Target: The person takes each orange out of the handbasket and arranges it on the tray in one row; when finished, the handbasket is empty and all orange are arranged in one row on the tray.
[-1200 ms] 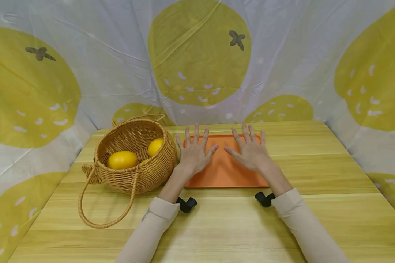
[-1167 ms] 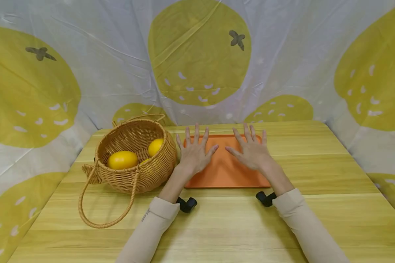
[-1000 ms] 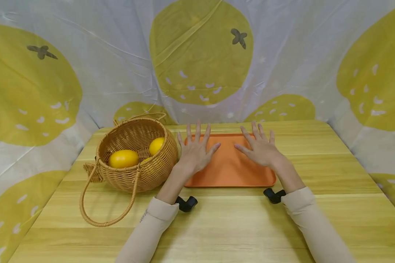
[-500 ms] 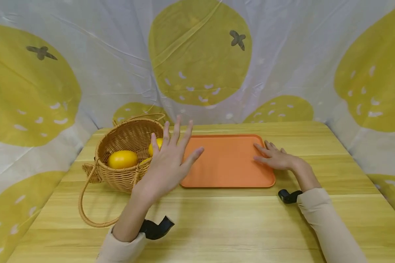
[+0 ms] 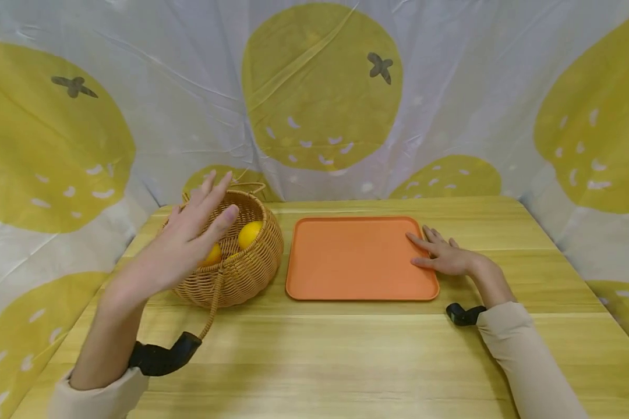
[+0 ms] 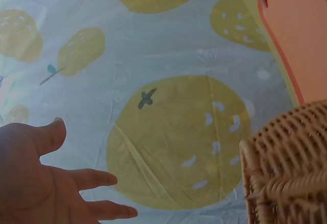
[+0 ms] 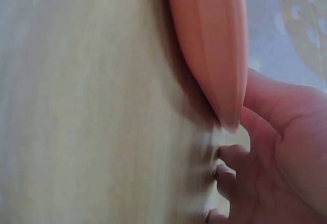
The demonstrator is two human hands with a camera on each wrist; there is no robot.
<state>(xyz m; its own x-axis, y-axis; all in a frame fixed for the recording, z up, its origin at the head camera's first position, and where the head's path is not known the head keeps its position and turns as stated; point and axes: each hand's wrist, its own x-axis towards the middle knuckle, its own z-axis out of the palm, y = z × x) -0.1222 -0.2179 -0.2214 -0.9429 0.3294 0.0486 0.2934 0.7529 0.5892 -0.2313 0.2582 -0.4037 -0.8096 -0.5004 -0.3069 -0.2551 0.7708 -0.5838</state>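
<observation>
My left hand [image 5: 201,218] hovers open, fingers straight, above the near-left rim of a round wicker basket [image 5: 241,267], holding nothing. Two yellow fruits lie in the basket: one [image 5: 250,234] in plain sight, the other [image 5: 212,255] mostly hidden behind my hand. In the left wrist view the open left hand [image 6: 41,183] sits left of the basket wall [image 6: 286,168]. My right hand [image 5: 440,251] rests flat on the right edge of a bare orange tray [image 5: 356,259]. In the right wrist view the thumb [image 7: 271,101] lies over the tray rim [image 7: 214,40], with fingers beside it on the wood.
Everything stands on a light wooden table [image 5: 346,361]. A white cloth with large yellow fruit prints [image 5: 320,87] closes off the back and both sides. One basket handle [image 5: 211,311] droops onto the table toward me.
My left hand left the tray, rose and swung left over the basket. The right hand slid from the tray's middle to its right edge and stays there.
</observation>
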